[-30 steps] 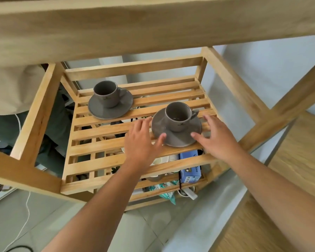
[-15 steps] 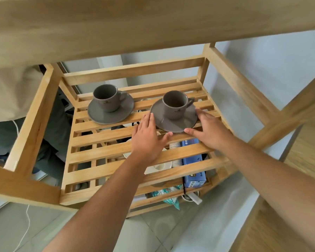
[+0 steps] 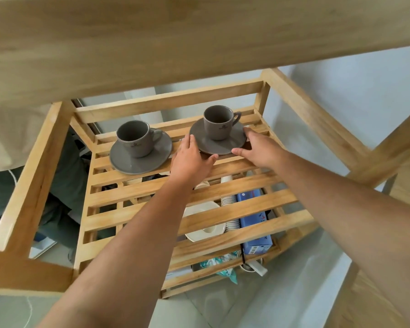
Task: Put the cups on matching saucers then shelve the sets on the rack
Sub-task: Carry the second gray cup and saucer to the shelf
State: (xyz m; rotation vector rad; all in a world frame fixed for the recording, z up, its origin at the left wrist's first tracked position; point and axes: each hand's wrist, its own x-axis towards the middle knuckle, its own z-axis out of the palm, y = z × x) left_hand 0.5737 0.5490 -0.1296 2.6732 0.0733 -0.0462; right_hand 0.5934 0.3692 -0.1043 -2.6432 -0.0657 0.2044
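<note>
Two grey cup-and-saucer sets stand on the slatted wooden rack shelf (image 3: 223, 207). At the back left, a grey cup (image 3: 135, 138) sits on its grey saucer (image 3: 141, 153). At the back right, a second grey cup (image 3: 219, 121) rests on a grey saucer (image 3: 217, 142). My left hand (image 3: 191, 159) touches that saucer's left rim with fingers spread. My right hand (image 3: 258, 147) holds its right and front rim between thumb and fingers. Both forearms reach in from the bottom of the view.
A wide wooden board (image 3: 199, 39) overhangs the rack at the top. On the shelf below lie a cream saucer (image 3: 205, 221), stacked paper cups (image 3: 230, 209) and a blue box (image 3: 256, 223). A person in green trousers (image 3: 64, 185) sits left. A wooden table (image 3: 388, 292) is right.
Both hands have slid the right-hand cup and saucer from the middle of the shelf towards the back right corner, level with the other set.
</note>
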